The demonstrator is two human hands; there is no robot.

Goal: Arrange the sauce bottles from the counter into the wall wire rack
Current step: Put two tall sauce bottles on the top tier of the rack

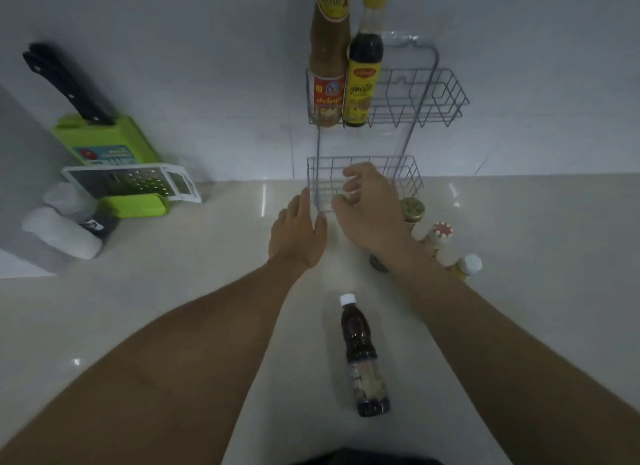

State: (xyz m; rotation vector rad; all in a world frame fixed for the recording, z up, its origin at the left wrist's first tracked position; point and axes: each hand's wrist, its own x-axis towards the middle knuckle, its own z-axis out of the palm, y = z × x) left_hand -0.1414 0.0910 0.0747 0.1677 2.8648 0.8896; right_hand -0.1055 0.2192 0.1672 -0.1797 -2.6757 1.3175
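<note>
A two-tier wire rack [446,94] hangs on the tiled wall. Its upper basket holds a tall brown sauce bottle [328,59] and a dark bottle with a yellow cap [363,69], side by side at the left. The lower basket [410,173] holds nothing. My right hand [370,208] hovers in front of that lower basket, fingers loosely curled and holding nothing. My left hand [298,232] is flat and open just left of it. A dark bottle with a white cap [363,353] lies on the counter between my forearms. Three small bottles [441,236] stand on the counter to the right.
At the left stand a green knife block with a black-handled knife [100,135], a white and green grater [135,184] and pale containers [62,222]. The pale glossy counter [173,291] runs along the wall.
</note>
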